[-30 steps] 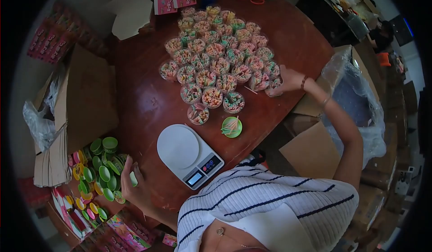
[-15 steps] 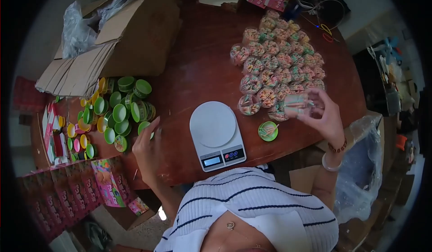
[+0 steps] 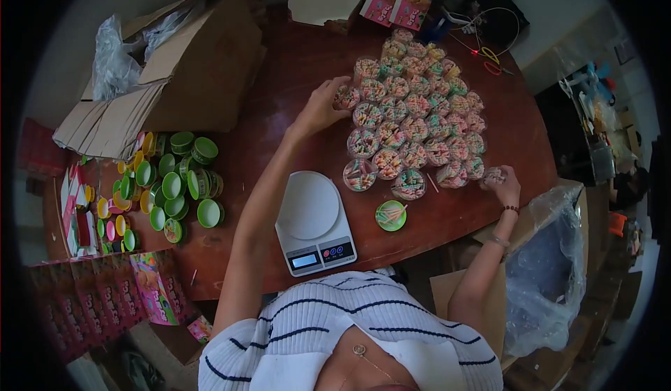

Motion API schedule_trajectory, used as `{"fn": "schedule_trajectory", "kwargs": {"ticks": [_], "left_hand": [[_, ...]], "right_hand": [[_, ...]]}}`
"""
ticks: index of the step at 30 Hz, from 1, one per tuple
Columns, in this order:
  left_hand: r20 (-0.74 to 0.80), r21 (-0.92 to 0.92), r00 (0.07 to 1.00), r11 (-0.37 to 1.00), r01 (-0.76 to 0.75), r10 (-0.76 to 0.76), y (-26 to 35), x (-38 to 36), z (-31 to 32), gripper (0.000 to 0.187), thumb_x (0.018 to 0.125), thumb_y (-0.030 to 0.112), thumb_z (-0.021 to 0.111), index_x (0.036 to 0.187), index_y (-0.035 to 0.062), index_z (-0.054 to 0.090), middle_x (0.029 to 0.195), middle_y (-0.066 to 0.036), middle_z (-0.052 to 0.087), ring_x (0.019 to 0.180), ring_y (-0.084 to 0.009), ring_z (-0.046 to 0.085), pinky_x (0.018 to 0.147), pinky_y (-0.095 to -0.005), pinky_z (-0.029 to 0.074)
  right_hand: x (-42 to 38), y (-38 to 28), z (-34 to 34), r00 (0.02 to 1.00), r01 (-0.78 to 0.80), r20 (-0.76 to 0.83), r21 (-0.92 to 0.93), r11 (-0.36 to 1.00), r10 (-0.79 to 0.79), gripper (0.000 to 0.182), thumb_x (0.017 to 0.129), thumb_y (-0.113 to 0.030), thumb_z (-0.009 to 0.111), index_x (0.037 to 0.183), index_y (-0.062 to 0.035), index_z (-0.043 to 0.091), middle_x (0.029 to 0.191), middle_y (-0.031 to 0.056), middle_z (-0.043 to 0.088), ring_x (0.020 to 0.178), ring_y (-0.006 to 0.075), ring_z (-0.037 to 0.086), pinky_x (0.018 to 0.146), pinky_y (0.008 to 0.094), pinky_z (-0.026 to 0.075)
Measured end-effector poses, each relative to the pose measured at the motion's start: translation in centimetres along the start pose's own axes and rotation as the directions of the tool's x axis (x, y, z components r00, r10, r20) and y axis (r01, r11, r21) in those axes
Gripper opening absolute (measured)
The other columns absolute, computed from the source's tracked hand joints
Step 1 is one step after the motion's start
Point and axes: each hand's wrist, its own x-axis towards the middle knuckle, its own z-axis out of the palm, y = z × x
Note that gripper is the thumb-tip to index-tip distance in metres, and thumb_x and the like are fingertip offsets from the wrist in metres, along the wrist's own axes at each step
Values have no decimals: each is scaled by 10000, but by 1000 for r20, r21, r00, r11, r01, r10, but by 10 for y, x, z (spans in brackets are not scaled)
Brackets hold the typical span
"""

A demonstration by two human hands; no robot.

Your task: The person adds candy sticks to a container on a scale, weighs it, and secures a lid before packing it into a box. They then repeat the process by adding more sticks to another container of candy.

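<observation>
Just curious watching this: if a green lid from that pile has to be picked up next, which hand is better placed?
Probably the left. The left hand rests on a filled cup at the cluster's near-left edge, on the same side as the green lids. The right hand is at a cup on the far right edge, across the scale.

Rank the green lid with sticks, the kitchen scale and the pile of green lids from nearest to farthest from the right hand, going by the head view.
From the right hand, at the cluster's right edge:
1. Green lid with sticks, just left of the hand, near the table edge.
2. Kitchen scale, further left, in front of the person.
3. Pile of green lids, far left of the table.
</observation>
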Motion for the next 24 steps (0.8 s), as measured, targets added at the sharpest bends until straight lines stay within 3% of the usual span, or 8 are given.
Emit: {"fn": "schedule_trajectory", "kwargs": {"ticks": [4, 6, 7, 11, 13, 15, 18, 24], "left_hand": [[-154, 198, 984, 979, -58, 90, 60, -81, -40, 746, 780, 74, 848, 1448, 69, 515, 1314, -185, 635, 1182, -353, 666, 1000, -436, 570], [-170, 254, 984, 967, -16, 61, 90, -140, -53, 724, 777, 82, 849, 1428, 74, 533, 1275, -165, 654, 1166, -347, 672, 981, -438, 578], [-60, 254, 998, 967, -2, 18, 99, -166, -55, 728, 776, 85, 847, 1433, 85, 532, 1303, -160, 640, 1183, -355, 660, 983, -443, 575], [53, 343, 968, 915, 211, -243, 110, -223, -37, 754, 767, 95, 847, 1449, 115, 528, 1422, -152, 575, 1256, -380, 612, 1012, -445, 563], [6, 304, 951, 907, 292, -308, 109, -237, -33, 777, 785, 120, 852, 1482, 131, 508, 1488, -153, 525, 1302, -384, 582, 1071, -441, 535], [-178, 317, 974, 929, 193, -141, 112, -250, -38, 801, 808, 155, 856, 1516, 150, 483, 1507, -152, 514, 1314, -386, 576, 1109, -452, 504], [-485, 306, 860, 889, 340, -162, 109, -283, -70, 677, 851, 115, 826, 1467, 91, 546, 1447, -167, 585, 1322, -395, 572, 1120, -446, 478], [-850, 434, 454, 844, 317, 266, 130, -303, -176, 369, 939, -22, 708, 1304, 7, 666, 1231, -137, 716, 1088, -214, 716, 939, -347, 583]], "right_hand": [[-31, 2, -5, 888, 167, -382, -253, 953, -257, 669, 838, -173, 849, 1405, 23, 554, 1374, 280, 596, 1233, 339, 636, 991, 424, 542], [-71, -65, -9, 899, 217, -416, 144, 965, -140, 508, 946, -90, 744, 1404, 26, 556, 1270, 218, 657, 1127, 272, 673, 965, 399, 553], [-96, -107, -9, 947, 224, -302, 381, 897, -109, 381, 992, -50, 688, 1358, 17, 603, 1156, 143, 691, 1016, 197, 682, 934, 354, 555], [-141, -172, 27, 944, 290, 25, 409, 865, -328, 197, 937, -16, 734, 1133, 1, 718, 981, 79, 718, 893, 152, 692, 840, 303, 544], [-155, -196, 43, 872, 427, 71, 372, 824, -484, 241, 875, 19, 762, 1111, 8, 714, 932, 102, 719, 856, 175, 706, 817, 314, 541], [-168, -210, 55, 827, 500, 82, 344, 795, -556, 238, 867, 23, 767, 1099, 6, 719, 951, 111, 732, 861, 190, 714, 818, 324, 546], [-174, -203, 69, 813, 491, 140, 357, 795, -565, 239, 865, 26, 763, 1100, 2, 724, 965, 121, 737, 864, 207, 723, 817, 331, 552], [-154, -242, 64, 781, 591, 32, 281, 756, -623, 215, 884, 29, 745, 1097, 5, 729, 961, 114, 743, 859, 212, 729, 783, 339, 567]]}}
